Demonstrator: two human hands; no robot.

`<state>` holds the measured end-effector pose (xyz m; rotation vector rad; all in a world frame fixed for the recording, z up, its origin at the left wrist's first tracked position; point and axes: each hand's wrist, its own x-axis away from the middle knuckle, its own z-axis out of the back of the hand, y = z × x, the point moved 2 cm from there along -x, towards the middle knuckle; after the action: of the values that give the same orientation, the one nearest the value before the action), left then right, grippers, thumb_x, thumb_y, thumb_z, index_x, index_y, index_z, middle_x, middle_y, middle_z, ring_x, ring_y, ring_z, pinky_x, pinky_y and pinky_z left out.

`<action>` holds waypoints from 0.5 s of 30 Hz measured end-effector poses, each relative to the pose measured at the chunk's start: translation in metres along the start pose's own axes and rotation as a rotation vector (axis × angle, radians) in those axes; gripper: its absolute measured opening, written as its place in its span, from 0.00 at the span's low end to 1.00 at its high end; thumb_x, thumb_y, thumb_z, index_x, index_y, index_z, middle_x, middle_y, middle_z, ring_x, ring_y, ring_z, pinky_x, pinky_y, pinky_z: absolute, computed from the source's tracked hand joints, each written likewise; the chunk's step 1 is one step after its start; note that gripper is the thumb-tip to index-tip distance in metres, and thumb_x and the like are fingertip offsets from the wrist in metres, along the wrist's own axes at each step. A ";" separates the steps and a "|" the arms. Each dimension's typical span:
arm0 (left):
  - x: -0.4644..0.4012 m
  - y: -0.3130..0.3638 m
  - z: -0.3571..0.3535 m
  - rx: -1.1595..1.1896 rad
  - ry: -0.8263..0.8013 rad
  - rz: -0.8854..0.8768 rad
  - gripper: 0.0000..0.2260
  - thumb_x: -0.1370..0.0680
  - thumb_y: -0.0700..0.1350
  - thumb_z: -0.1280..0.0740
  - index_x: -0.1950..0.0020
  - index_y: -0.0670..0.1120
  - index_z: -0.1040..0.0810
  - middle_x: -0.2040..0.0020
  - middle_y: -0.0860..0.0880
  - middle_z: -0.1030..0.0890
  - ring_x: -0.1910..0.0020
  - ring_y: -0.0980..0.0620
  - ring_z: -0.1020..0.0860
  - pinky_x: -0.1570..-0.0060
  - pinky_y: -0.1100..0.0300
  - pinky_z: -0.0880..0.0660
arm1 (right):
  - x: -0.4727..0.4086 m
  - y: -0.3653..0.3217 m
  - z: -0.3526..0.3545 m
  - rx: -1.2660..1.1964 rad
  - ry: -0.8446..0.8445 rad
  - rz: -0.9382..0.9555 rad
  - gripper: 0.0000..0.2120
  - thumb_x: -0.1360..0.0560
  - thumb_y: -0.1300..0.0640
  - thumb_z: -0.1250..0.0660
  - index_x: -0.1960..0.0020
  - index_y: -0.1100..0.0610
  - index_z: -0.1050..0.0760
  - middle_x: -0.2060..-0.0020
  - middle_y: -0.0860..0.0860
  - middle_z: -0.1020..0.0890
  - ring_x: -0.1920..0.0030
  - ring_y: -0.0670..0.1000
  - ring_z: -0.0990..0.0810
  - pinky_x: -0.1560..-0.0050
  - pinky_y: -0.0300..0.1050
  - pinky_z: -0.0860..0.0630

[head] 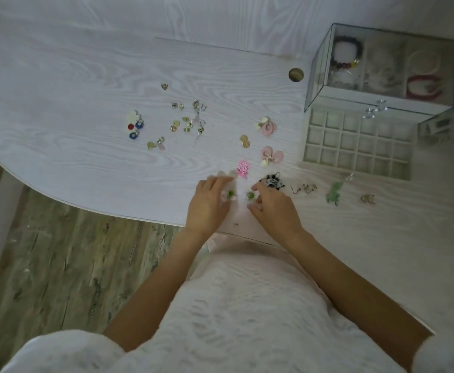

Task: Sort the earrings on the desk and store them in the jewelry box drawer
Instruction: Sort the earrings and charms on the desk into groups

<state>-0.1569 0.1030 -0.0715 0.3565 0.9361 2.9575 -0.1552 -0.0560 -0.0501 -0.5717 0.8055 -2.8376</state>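
Near the white desk's front edge, my left hand (209, 203) pinches a small green-and-white earring (229, 195). My right hand (271, 208) pinches its matching green earring (250, 195) a little to the right. A pink flower earring (244, 168) lies just beyond them, and a black-and-white earring (273, 181) sits by my right fingers. Two pink hoop earrings (268, 127) (272, 155) and a gold one (244, 141) lie further back. Several small gold and blue earrings (188, 122) are scattered at mid-desk. The jewelry box drawer (357, 142) stands pulled out, its grid cells bare.
A glass jewelry box (382, 65) holding bracelets stands at the back right, above the drawer. A green pendant earring (333, 193), hook earrings (305, 187) and a gold earring (368, 199) lie right of my hands. A brass desk grommet (296, 74) is behind. Wooden floor shows at the left.
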 end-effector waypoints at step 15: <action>-0.005 0.003 -0.004 0.141 0.008 0.118 0.12 0.28 0.38 0.32 0.45 0.45 0.22 0.51 0.45 0.20 0.56 0.49 0.21 0.57 0.64 0.30 | -0.015 -0.027 -0.028 -0.107 0.057 -0.018 0.12 0.24 0.64 0.38 0.41 0.63 0.27 0.47 0.58 0.24 0.50 0.55 0.24 0.54 0.39 0.32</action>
<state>-0.1531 0.0983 -0.0742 0.4183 1.1677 3.0068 -0.1537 -0.0161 -0.0626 -0.5165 0.9711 -2.8524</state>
